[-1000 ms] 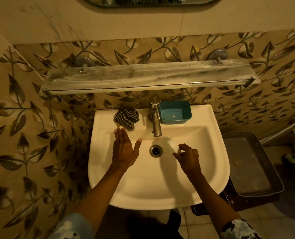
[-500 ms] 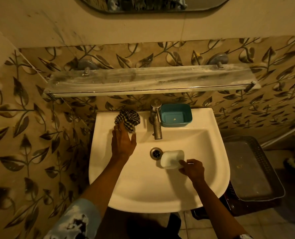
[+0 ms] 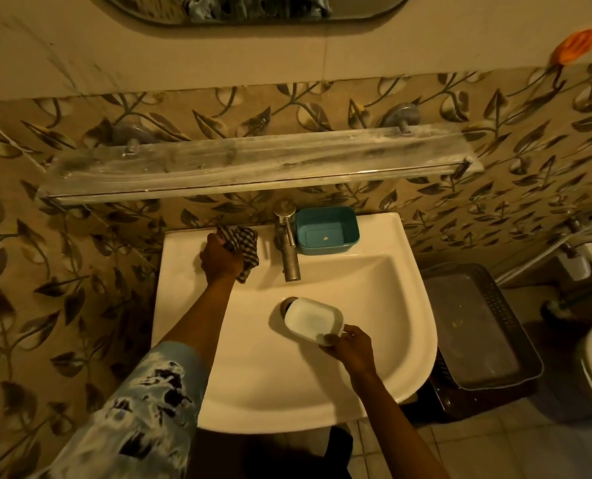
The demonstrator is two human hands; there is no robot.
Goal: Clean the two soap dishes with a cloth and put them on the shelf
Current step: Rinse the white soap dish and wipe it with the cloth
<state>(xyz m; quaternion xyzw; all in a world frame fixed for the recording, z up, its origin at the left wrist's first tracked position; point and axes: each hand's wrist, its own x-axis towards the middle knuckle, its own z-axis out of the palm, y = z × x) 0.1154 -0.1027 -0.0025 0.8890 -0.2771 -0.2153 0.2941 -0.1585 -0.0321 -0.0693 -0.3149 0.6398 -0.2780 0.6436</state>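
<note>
Left hand fingers curled closed around the black-and-white checked cloth — bunched in the fist, a loose corner hanging out toward the tap. The fist and cloth sit on the back-left ledge of the white ceramic basin, just left of the steel pillar tap.

Right hand fingers pinch the near-right corner of the white rounded-rectangular plastic soap dish: thumb on the rim, other fingers hidden underneath, so I can't tell how they sit. The dish is inside the bowl, tilted with its hollow facing up toward the camera, and covers most of the round metal drain. Can't tell if it's touching the bowl or lifted off it.

Second one, the teal rectangular plastic soap dish, stands upright on the back ledge, touching or just beside the tap on its right. There's a small pale fleck on its floor.

Above the basin is the long frosted glass shelf with a metal front rail, streaked white — nothing on it. Leaf-patterned wall tiles sit behind and to the left. The edge of a mirror shows at the top, and an orange wall hook at upper right.

Right of the basin, lower down — a grey perforated plastic basket. The left forearm carries a blue-and-white mottled sleeve.
</note>
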